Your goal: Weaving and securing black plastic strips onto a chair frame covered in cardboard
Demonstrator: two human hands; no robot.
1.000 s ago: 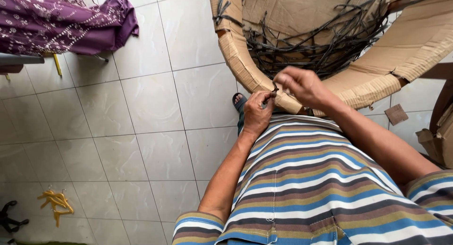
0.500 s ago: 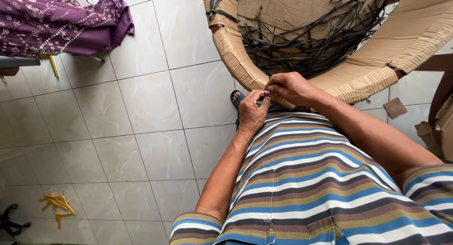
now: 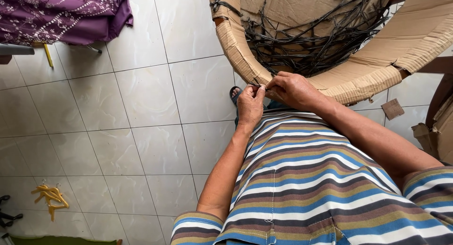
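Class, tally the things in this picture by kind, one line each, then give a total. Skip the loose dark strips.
Hands: 2, left hand and right hand
Cardboard basket: 1
Purple cloth: 1
Yellow hanger bunch: 1
Total: 5

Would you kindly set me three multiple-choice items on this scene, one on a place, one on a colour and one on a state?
1. Where do the two hands meet?
A. at the near rim of the cardboard box
B. over the purple cloth
C. beside the yellow hangers

2. What colour is the cloth at the upper left?
A. green
B. purple
C. white

3. How are the hands engaged?
A. both hang free
B. both pinch one thin dark strip
C. one lies flat on the tiles

Answers:
1 A: the left hand and right hand sit at the cardboard box rim.
2 B: the cloth is purple with pale patterning.
3 B: the fingers of both close on a thin dark strip between them.
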